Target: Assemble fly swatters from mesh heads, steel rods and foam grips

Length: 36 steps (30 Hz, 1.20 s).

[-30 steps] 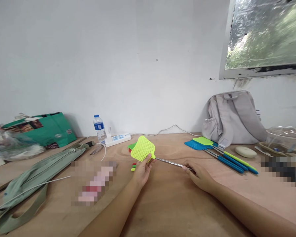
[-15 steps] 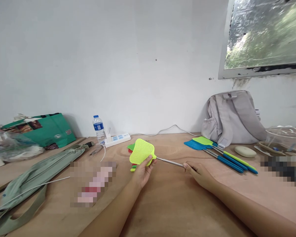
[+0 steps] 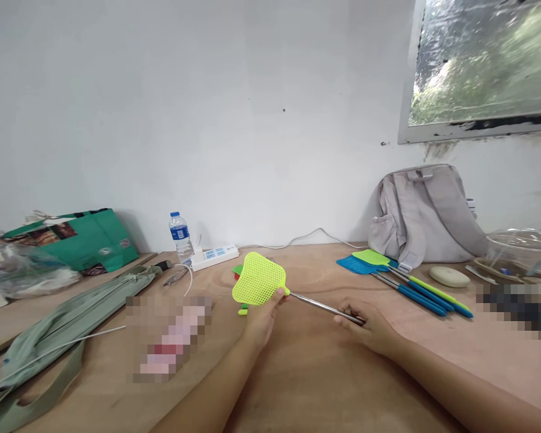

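Note:
A yellow-green fly swatter (image 3: pixel 258 279) with a perforated head and a thin metal rod is held above the table in front of me. My left hand (image 3: pixel 262 322) pinches it at the neck, where head and rod join. Farther along, my right hand (image 3: pixel 370 326) has its fingers closed around the far end of the rod, near a dark tip. Behind the swatter's head, small green and red pieces (image 3: pixel 237 270) show partly; the rest of them is hidden. To the right lie several blue and yellow-green fly swatters (image 3: pixel 417 299) with their handles toward me.
A grey backpack (image 3: pixel 433 213) leans on the wall beside an oval whitish object (image 3: pixel 449 276) and a clear plastic bowl (image 3: pixel 520 249). Leftward are a water bottle (image 3: pixel 180 237), a power strip (image 3: pixel 215 257), a green bag (image 3: pixel 99 240) and a grey-green strap bag (image 3: pixel 72 322).
My right hand has moved slightly right and down, and more of the metal rod shows between my hands. The swatter's head has shifted a little left.

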{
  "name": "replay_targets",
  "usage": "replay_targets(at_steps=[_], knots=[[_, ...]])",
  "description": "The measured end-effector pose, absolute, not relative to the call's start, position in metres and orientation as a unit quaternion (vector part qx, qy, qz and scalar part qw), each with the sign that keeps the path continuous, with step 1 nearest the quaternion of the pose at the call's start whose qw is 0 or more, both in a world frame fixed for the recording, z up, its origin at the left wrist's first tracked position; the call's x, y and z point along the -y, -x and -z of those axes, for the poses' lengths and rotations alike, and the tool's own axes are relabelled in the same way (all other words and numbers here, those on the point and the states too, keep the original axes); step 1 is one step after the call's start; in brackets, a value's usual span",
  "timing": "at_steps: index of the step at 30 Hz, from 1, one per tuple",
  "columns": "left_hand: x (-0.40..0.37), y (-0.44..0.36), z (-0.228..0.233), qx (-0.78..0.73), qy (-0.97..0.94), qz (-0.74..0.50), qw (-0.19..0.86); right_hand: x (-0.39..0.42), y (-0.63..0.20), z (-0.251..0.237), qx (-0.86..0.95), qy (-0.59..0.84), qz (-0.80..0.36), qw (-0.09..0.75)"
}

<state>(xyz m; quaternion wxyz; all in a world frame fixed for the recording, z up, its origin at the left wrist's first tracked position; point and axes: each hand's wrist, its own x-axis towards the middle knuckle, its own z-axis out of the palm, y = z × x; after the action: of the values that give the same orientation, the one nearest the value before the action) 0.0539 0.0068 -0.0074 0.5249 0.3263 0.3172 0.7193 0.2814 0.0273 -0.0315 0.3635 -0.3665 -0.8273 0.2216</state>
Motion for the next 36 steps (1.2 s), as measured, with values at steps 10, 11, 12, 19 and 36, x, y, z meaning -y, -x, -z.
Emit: replay_targets(at_steps=[10, 11, 12, 19, 36], knots=[[0.014, -0.072, 0.005, -0.318, -0.41, -0.719, 0.463, -0.022, -0.279, 0.032, 0.826, 0.329, -0.266, 0.372], [0.014, -0.073, 0.006, -0.318, -0.412, -0.72, 0.46, -0.022, -0.279, 0.032, 0.824, 0.325, -0.28, 0.37], [0.014, -0.074, 0.007, -0.318, -0.413, -0.722, 0.455, -0.023, -0.279, 0.031, 0.822, 0.32, -0.296, 0.367], [0.012, -0.073, 0.012, -0.346, -0.43, -0.709, 0.44, -0.032, -0.28, 0.037, 0.756, 0.286, -0.479, 0.342], [0.01, -0.052, -0.003, -0.481, -0.535, -0.598, 0.352, -0.018, -0.27, 0.019, 0.75, 0.345, -0.486, 0.285]])
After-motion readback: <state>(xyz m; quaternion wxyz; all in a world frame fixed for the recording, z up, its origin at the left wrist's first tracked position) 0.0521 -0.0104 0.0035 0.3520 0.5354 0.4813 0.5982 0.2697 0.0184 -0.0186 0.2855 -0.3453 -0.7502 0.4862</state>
